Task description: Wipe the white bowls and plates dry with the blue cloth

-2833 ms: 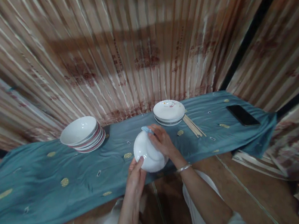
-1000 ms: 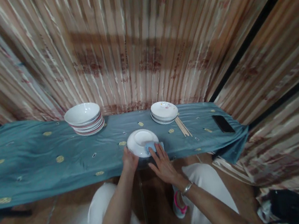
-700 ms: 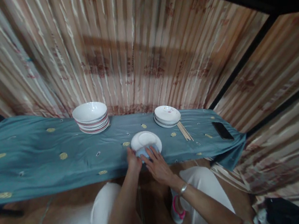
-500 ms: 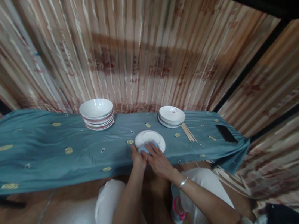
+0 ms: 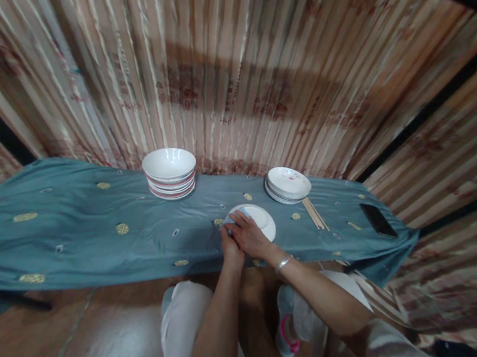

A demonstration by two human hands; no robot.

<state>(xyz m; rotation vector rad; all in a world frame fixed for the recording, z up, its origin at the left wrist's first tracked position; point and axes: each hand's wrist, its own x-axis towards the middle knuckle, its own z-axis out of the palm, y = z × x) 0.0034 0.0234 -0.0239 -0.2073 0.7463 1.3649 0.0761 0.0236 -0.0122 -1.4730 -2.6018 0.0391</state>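
A white plate (image 5: 267,227) lies near the table's front edge; the ring showing on it suggests it is face down. My left hand (image 5: 232,251) is closed at its near left rim, thumb toward the plate. My right hand (image 5: 250,234) lies over a light blue cloth (image 5: 229,220), pressing it on the left part of the plate with fingers stretched over it. The hands touch each other at the near edge. Part of the cloth and the plate's left rim are hidden under the fingers.
A stack of white bowls (image 5: 169,164) with red bands stands at the back left. Behind the plate to the right are stacked dishes (image 5: 288,181), with wooden chopsticks (image 5: 315,214) beside them. A black phone (image 5: 378,220) lies at the right end of the green tablecloth (image 5: 95,243).
My right hand has slid with the cloth from the plate's near middle to its left side. The left hand stays at the rim. The whole view has shifted slightly.
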